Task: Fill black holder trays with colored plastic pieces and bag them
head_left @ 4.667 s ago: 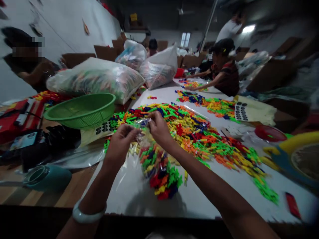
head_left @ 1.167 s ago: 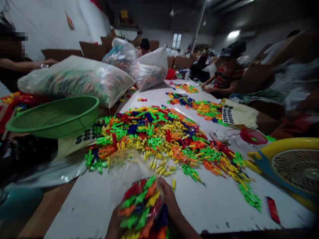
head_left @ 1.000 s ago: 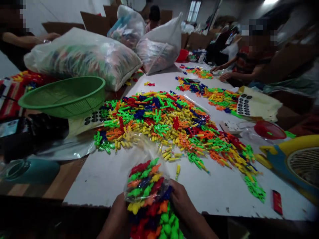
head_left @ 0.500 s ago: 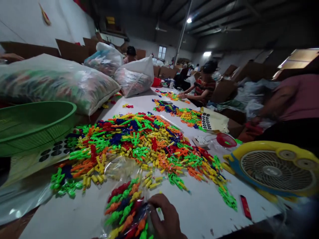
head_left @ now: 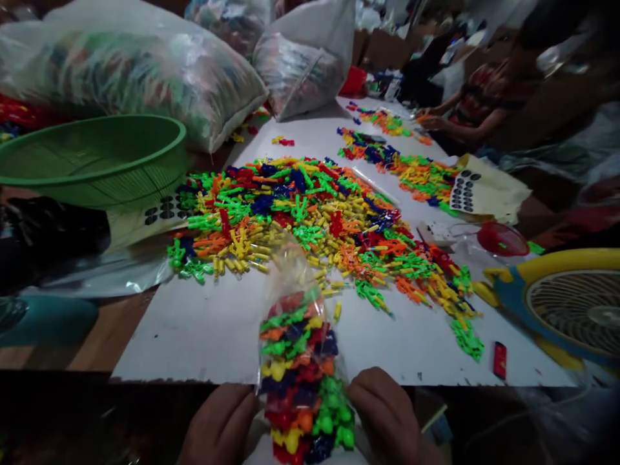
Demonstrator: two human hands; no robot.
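Observation:
A clear plastic bag [head_left: 295, 361] full of small red, green, blue, orange and yellow plastic figures stands at the near edge of the white table [head_left: 203, 329]. My left hand [head_left: 220, 423] grips its left side with curled fingers. On the opposite side, my right hand [head_left: 382, 413] is closed on the bag too. The bag's upper end is loose clear film, leaning toward a big heap of loose plastic figures [head_left: 290, 206] on the table. Small yellow pieces [head_left: 237, 263] lie along the heap's near side.
At the left are a green plastic basket [head_left: 159, 155] and large filled sacks [head_left: 194, 84]. To the right stand a yellow and blue fan [head_left: 571, 303], a small red object [head_left: 500, 360] and a red round item [head_left: 504, 239]. A co-worker [head_left: 484, 103] sits across at the far right.
The view has tilted down and turned left. The filled bag now sits nearer the table's front edge, and both my hands show at its sides where only the right showed clearly before.

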